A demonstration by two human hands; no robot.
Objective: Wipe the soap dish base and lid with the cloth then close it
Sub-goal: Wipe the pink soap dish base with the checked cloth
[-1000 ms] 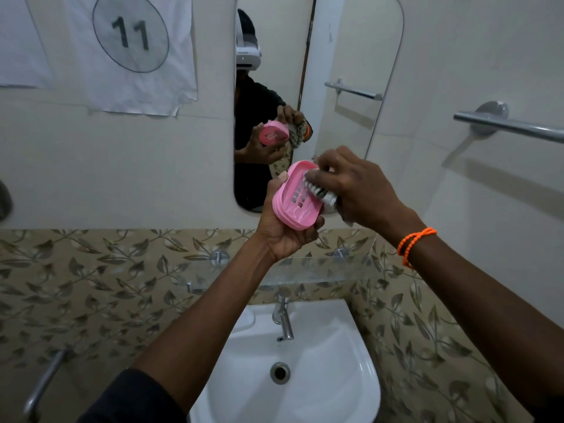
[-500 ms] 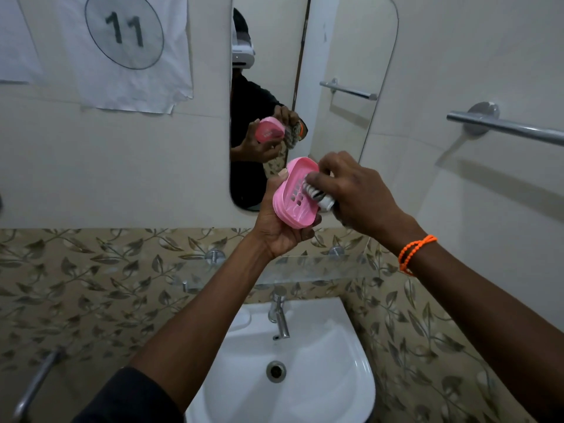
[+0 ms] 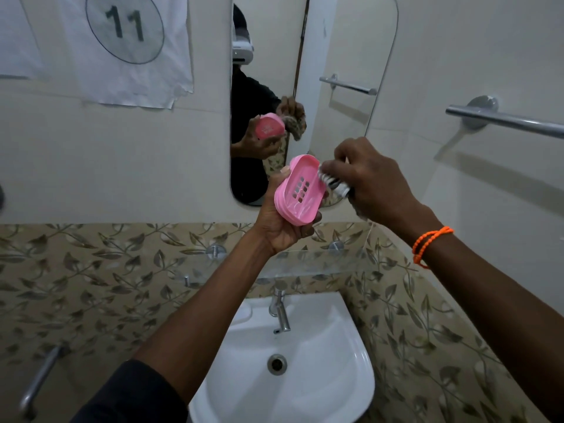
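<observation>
Here, left hand point(image 3: 282, 221) gripping pink soap dish point(image 3: 299, 190), right hand point(image 3: 370, 181) pinching mostly hidden cloth point(image 3: 334, 183) at its rim

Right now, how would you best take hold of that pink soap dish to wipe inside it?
Cup the soap dish from underneath by its long sides, as the left hand does. Its slotted hollow tilts towards the right hand, leaving the cloth room to wipe.
</observation>
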